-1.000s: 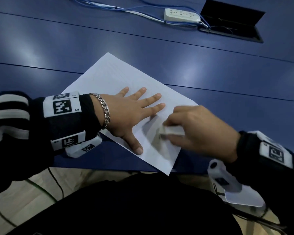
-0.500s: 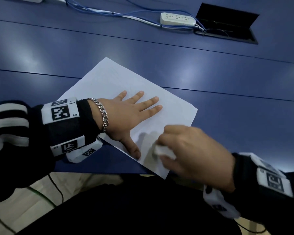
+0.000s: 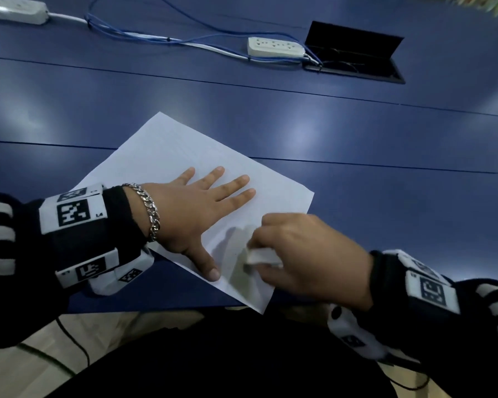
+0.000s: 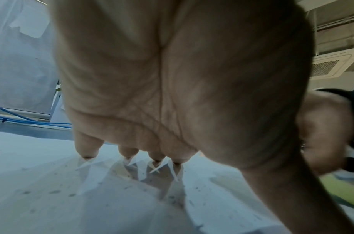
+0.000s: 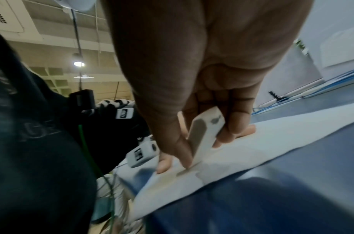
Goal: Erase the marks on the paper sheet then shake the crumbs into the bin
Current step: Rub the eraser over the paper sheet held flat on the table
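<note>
A white paper sheet (image 3: 167, 156) lies skewed on the blue table (image 3: 357, 139), its near corner hanging past the table's front edge. My left hand (image 3: 196, 208) lies flat on the sheet with fingers spread, pressing it down. In the left wrist view the sheet (image 4: 52, 190) carries scattered dark crumbs in front of the fingertips (image 4: 87, 153). My right hand (image 3: 308, 254) pinches a white eraser (image 3: 259, 258) between thumb and fingers, its lower edge on the sheet near the near corner. The eraser (image 5: 202, 136) shows a grey worn face. No bin is in view.
A white power strip (image 3: 275, 47) with blue cables (image 3: 144, 35) lies at the back of the table, beside an open black cable hatch (image 3: 354, 56). A second power strip (image 3: 15, 10) sits at the far left. My dark-clothed lap fills the bottom of the head view.
My right hand with the eraser has slid from beside the left fingertips down toward the sheet's near corner. The left hand has stayed flat on the sheet.
</note>
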`<state>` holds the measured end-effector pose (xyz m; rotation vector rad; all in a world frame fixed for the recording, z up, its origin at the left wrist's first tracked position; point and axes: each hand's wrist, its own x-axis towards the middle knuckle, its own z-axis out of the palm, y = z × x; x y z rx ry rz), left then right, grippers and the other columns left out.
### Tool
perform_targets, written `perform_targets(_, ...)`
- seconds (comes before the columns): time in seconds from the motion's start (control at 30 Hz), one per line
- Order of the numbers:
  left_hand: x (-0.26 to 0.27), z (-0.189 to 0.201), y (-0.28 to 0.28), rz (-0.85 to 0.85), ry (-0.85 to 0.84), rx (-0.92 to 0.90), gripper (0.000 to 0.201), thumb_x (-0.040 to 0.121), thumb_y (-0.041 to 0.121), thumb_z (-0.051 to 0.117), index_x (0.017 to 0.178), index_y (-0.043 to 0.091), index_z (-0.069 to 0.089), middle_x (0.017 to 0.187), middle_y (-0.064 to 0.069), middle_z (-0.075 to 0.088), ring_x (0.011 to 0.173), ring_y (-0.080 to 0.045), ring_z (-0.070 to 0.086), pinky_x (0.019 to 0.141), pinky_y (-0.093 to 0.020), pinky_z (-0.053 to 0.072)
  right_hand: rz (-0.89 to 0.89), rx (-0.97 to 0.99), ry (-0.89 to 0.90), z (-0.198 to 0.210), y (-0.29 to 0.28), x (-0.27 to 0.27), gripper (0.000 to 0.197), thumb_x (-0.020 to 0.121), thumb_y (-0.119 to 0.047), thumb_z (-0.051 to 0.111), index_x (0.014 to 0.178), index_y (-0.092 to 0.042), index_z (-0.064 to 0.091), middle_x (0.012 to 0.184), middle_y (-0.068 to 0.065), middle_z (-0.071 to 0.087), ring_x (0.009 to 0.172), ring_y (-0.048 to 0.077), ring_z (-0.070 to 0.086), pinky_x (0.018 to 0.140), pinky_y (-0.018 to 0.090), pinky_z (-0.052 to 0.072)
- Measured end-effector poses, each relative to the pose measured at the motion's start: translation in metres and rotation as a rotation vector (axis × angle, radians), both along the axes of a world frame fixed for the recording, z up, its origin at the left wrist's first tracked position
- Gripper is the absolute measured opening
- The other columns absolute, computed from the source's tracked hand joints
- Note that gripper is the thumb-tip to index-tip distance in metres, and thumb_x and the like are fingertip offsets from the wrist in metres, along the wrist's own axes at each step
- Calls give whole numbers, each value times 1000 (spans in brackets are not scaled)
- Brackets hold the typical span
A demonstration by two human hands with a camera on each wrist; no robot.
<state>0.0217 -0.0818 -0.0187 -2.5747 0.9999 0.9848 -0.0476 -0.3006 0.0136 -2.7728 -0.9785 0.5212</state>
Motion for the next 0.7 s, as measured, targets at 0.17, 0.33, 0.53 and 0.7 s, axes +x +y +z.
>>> perform_targets(0.17, 0, 1, -1, 2, -3, -6, 150, 61, 97, 61, 153, 36, -40, 157, 16, -50, 153, -28, -36, 126, -62, -6, 62, 35, -77, -4, 6, -20, 36, 92, -43, 36, 96, -18, 63, 91, -2, 54, 83, 25, 57, 63, 43, 53)
perform_targets(0.33, 0, 1, -1, -3, -6, -2, 149, 62, 95, 64, 154, 37, -38, 159, 16, -47, 154, -28, -34, 126, -63, -5, 40, 51, 17, 0, -7, 0, 26, 85, -39, 63, 107, -25, 70, 97, -7, 63, 88, 19, 64, 76, 35, 53)
perform_targets(0.53, 1, -3, 5, 3, -9, -83, 149, 61, 96, 65, 156, 39, -35, 161, 20, -43, 154, -25, -33, 126, -62, -8, -365, 233, -138, 25, -46, 31, 38, 88, -48, 64, 121, -30, 71, 104, -20, 72, 91, 3, 62, 82, 23, 46)
perform_targets(0.7, -1, -3, 9, 17, -26, -201, 154, 59, 93, 71, 154, 38, -38, 163, 18, -40, 154, -22, -32, 128, -55, -8, -261, 166, -77, 4, -40, 14, 37, 89, -50, 63, 119, -31, 72, 103, -21, 67, 90, 1, 60, 79, 10, 38)
